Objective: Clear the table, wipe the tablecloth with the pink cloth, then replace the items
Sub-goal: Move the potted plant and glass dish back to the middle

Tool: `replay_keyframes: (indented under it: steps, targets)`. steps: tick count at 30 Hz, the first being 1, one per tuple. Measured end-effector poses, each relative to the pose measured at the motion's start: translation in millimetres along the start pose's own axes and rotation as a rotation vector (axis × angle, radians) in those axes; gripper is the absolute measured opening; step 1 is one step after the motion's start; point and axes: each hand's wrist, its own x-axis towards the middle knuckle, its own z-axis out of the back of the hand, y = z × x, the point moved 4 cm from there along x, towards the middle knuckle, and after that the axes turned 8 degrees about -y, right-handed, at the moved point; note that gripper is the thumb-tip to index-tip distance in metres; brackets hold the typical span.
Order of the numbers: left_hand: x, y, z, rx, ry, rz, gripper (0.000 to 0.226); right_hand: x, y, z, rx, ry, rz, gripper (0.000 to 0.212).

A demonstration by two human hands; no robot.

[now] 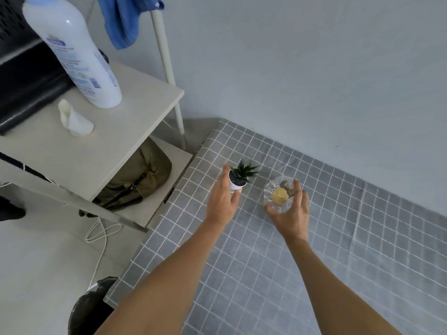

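**Both hands at the far left corner of the table, one on each item**

Edges and room: the tablecloth [278, 250] — grey with a white grid — covers the table; its left edge runs diagonally from the far corner down to the near left; the far edge meets the wall [314, 81]. The cloth to the right of and nearer than the hands is bare; creases show on its right part. Just beyond the left edge stands a white shelf unit [96, 146], its lower board close to the table corner; a black bin [89, 308] sits below the near left corner.

Items and hands: the small potted plant [238, 176] stands upright near the far left corner; the left hand [223, 201] is curled round the near left side of its white pot, thumb up along the left side and fingers at the base, touching. The glass bowl [279, 194] sits just right of the plant, apart from it; the right hand [294, 213] cups its near right side, fingers spread over the rim, thumb at the near edge. Whether either item is lifted off the cloth — cannot tell.

Hard to make out: bowl holds something yellow and something brownish, not identifiable; the pot's base is hidden by fingers. On the shelf top: a large white bottle [75, 52], cut off at the top, label unreadable, and a small white figure [75, 120]. A blue garment [125, 18] hangs from above, cut off; an olive bag [142, 175] is partly hidden beneath the shelf.
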Motion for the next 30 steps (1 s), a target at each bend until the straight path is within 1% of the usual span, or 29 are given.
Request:
replay_keyframes:
  steps: [3,8,17,20,23,26,30]
  targets:
    - [-8,-27,-21,-0.002,0.058,-0.09,0.071,-16,-24,34,-0.019,-0.044,-0.076,0.101]
    - [-35,-69,-61,0.009,0.127,-0.174,0.073,-35,-70,90,-0.043,-0.114,-0.166,0.103]
    - [-105,-135,-136,-0.045,0.204,-0.202,0.075,-61,-156,170,-0.072,-0.174,-0.245,0.103]
    - [-122,-152,-157,-0.056,0.219,-0.18,0.076,-66,-178,184,-0.074,-0.174,-0.238,0.1]
    - [-135,-161,-172,-0.071,0.225,-0.142,0.076,-68,-191,185,-0.069,-0.139,-0.248,0.1]
    - [-144,-165,-185,-0.096,0.214,-0.097,0.075,-69,-199,178,-0.062,-0.091,-0.251,0.102]
    - [-151,-164,-195,-0.094,0.191,-0.08,0.069,-69,-201,169,-0.036,-0.086,-0.245,0.103]
